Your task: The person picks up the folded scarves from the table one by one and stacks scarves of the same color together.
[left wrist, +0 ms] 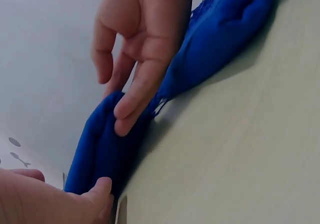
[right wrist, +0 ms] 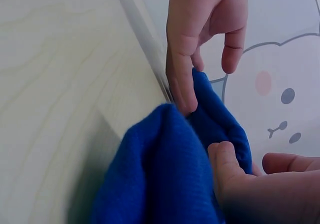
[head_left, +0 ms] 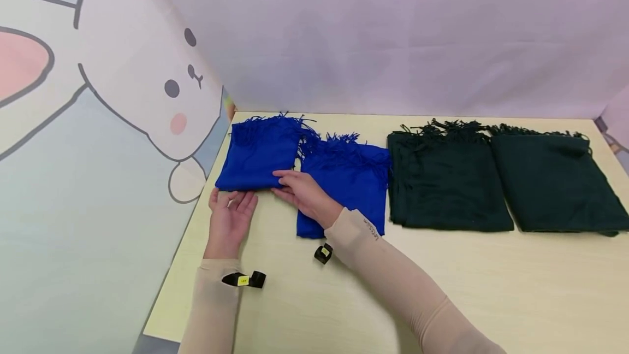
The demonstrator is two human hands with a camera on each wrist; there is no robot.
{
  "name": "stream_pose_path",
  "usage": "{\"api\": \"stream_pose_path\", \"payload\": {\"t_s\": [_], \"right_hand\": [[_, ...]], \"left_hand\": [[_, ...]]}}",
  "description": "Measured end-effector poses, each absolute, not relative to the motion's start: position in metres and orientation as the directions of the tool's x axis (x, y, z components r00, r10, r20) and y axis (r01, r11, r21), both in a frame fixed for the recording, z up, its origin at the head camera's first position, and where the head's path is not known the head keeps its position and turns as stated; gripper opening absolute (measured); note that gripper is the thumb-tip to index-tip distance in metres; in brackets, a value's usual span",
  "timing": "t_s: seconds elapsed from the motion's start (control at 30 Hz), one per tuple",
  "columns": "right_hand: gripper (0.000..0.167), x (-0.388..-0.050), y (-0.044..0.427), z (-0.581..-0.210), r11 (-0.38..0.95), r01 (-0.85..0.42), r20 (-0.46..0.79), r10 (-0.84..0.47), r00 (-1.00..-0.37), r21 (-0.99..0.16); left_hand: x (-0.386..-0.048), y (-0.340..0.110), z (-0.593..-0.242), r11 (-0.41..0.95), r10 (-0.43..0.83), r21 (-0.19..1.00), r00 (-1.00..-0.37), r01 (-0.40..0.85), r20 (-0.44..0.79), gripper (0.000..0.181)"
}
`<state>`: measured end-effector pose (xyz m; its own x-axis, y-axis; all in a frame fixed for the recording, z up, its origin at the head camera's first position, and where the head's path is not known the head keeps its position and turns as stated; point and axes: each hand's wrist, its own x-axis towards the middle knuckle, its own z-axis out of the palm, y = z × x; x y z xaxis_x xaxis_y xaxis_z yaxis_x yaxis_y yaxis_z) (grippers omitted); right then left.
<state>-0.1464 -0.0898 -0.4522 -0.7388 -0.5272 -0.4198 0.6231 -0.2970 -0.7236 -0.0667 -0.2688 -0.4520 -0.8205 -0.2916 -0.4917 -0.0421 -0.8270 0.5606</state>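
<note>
A folded blue scarf [head_left: 257, 154] with fringe along its far edge lies at the table's left end. My left hand [head_left: 231, 220] is at its near edge, palm up, with relaxed fingers touching the fold. At the near right corner my right hand [head_left: 304, 193] pinches the cloth, some fingers on top and others along the front. The left wrist view shows the right hand [left wrist: 145, 44] at one end of the fold [left wrist: 102, 149]. In the right wrist view, the left hand [right wrist: 190, 39] reaches the opposite end with straight fingers.
A second folded blue scarf [head_left: 344, 171] lies just right, partly under my right forearm. Two folded dark green scarves [head_left: 447, 184] [head_left: 555, 179] lie farther right. The pale wooden table [head_left: 290, 310] meets a lilac backdrop [head_left: 393, 42] and a left wall with a cartoon figure [head_left: 142, 59].
</note>
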Motion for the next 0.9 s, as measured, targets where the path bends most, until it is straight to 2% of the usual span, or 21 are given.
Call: {"api": "stream_pose_path", "payload": {"t_s": [0.27, 0.5, 0.57, 0.67, 0.77, 0.9], "right_hand": [[0.031, -0.147, -0.089, -0.456, -0.28, 0.625, -0.439, -0.51, -0.74, -0.728], [0.028, -0.15, -0.088, -0.455, -0.268, 0.614, -0.428, -0.516, -0.742, -0.743], [0.021, -0.151, -0.088, -0.455, -0.282, 0.608, -0.42, -0.511, -0.75, -0.742], [0.002, -0.155, -0.09, -0.454, -0.31, 0.613, -0.427, -0.495, -0.757, -0.727], [0.009, -0.157, -0.092, -0.454, -0.327, 0.636, -0.468, -0.462, -0.753, -0.699], [0.048, -0.159, -0.094, -0.454, -0.341, 0.669, -0.523, -0.429, -0.736, -0.661]], "left_hand": [[-0.085, -0.296, -0.441, -0.844, -0.263, 0.528, -0.784, -0.095, -0.561, 0.085], [-0.099, -0.312, -0.441, -0.861, -0.165, 0.466, -0.753, -0.205, -0.636, 0.07], [-0.102, -0.315, -0.443, -0.881, -0.131, 0.423, -0.748, -0.214, -0.651, 0.069], [-0.106, -0.317, -0.446, -0.892, -0.108, 0.399, -0.755, -0.214, -0.647, 0.071], [-0.11, -0.317, -0.447, -0.897, -0.092, 0.386, -0.765, -0.214, -0.638, 0.076], [-0.114, -0.316, -0.447, -0.931, -0.076, 0.318, -0.756, -0.179, -0.65, 0.073]]}}
